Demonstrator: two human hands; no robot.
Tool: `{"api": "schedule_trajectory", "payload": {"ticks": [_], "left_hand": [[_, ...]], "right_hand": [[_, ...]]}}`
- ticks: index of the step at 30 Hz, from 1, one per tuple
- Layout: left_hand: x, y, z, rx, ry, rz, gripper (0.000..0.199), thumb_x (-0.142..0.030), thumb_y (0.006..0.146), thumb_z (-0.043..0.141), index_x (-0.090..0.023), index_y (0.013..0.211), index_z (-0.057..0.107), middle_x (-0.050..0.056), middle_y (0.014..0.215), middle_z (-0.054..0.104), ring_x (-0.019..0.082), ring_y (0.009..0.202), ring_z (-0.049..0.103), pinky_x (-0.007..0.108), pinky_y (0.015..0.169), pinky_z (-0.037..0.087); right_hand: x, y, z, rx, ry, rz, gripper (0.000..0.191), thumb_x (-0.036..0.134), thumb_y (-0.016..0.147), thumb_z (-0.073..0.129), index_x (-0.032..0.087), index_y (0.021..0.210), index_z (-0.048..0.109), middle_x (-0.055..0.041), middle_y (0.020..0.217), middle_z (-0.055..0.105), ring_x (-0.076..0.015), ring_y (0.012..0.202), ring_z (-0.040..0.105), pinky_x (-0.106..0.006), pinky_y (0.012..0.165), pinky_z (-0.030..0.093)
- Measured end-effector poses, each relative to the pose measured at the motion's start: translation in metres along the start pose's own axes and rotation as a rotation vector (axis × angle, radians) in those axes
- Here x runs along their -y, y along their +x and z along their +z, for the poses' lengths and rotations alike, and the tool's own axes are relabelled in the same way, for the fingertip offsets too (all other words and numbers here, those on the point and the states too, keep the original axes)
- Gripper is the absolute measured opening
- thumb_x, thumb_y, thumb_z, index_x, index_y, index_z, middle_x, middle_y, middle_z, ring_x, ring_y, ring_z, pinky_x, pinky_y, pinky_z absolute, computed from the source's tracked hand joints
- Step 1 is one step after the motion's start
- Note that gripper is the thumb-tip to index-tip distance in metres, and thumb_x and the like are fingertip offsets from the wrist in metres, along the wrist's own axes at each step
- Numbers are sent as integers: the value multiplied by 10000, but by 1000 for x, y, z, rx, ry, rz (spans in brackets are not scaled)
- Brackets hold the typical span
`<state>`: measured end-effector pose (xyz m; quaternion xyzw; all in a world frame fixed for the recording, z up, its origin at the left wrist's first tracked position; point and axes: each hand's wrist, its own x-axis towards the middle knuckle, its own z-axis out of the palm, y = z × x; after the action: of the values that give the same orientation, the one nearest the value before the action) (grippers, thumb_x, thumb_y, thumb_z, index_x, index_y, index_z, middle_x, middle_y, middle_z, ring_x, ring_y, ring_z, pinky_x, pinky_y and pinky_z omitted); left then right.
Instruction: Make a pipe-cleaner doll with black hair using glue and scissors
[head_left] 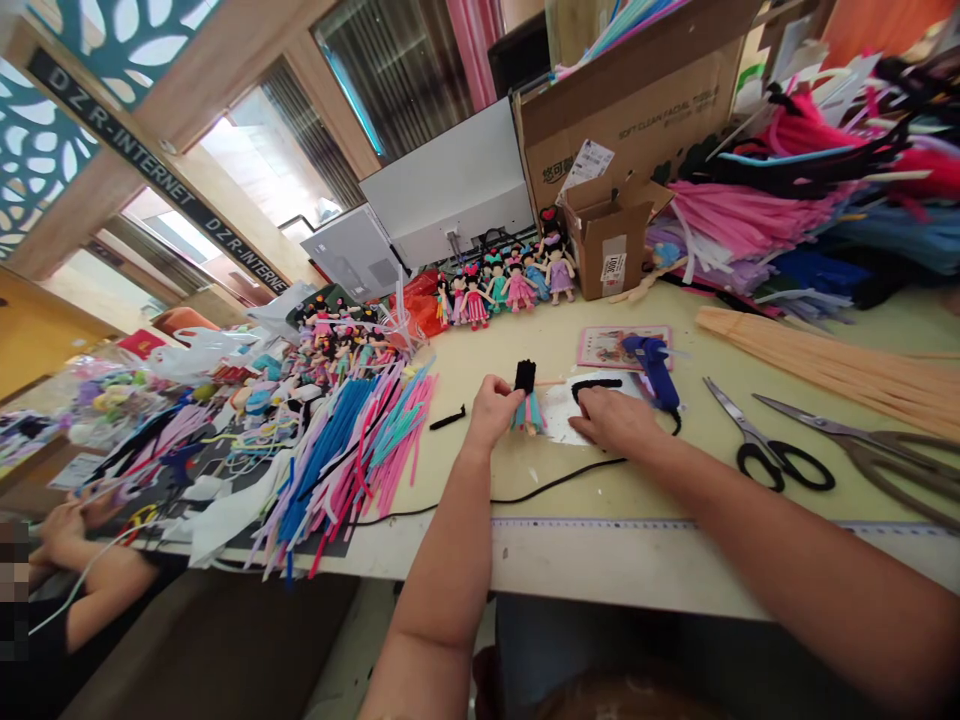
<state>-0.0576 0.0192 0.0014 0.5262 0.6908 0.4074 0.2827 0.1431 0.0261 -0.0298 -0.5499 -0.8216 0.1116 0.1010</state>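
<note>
My left hand is closed around a small pipe-cleaner doll with a black top and a teal and pink lower part. To the right, my right hand has its fingers curled at one end of a black pipe-cleaner piece, over a white sheet. Its fingertips are partly hidden. A blue glue gun lies just beyond my right hand. Another short black piece lies on the table left of my left hand.
Two pairs of scissors lie at right, near beige pipe cleaners. Coloured pipe cleaners are heaped at left. Finished dolls stand before a monitor and a small carton. A co-worker's hands are at far left.
</note>
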Motion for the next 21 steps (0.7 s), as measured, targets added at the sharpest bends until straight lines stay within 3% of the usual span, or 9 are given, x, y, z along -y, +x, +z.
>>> {"api": "schedule_trajectory", "payload": {"ticks": [7,12,14,16,19,21], "left_hand": [[-2,-4,6,24,178,60,206,-246,701,646,-214,690,443,-28,708,498,142,692,458,269,674,330],[-1,-9,4,92,305,145,194,-262,716,671,-216,690,485,0,747,494,164,700,462,295,701,346],[-3,-12,2,37,287,233,170,-267,713,695,-215,692,534,23,792,513,185,771,488,310,762,361],[-7,-14,3,11,189,326,100,-249,726,692,-220,776,611,48,888,558,202,865,515,317,821,374],[-11,-16,6,104,-24,386,311,-242,752,670,-239,1062,642,61,1094,605,194,949,550,297,798,415],[-13,-16,8,146,-113,395,419,-256,756,668,-234,1171,612,60,1142,619,178,948,568,274,741,436]], "right_hand": [[-7,3,-5,21,21,67,198,162,832,456,188,971,595,-128,948,705,-258,815,641,-319,611,351],[-14,5,-13,-136,215,90,210,141,795,471,200,968,574,-77,828,685,-233,756,618,-311,618,351],[-14,6,-18,-229,439,90,125,163,767,519,210,878,554,-42,755,643,-205,703,590,-307,621,368],[-12,6,-24,-204,819,76,94,211,741,579,220,798,506,0,691,583,-165,612,548,-298,589,383],[-4,1,-33,64,1435,20,266,325,692,705,228,773,471,52,643,513,-104,498,478,-270,511,372],[-1,-3,-37,230,1679,-23,347,356,644,779,227,778,486,64,640,508,-80,489,459,-249,494,360]]}}
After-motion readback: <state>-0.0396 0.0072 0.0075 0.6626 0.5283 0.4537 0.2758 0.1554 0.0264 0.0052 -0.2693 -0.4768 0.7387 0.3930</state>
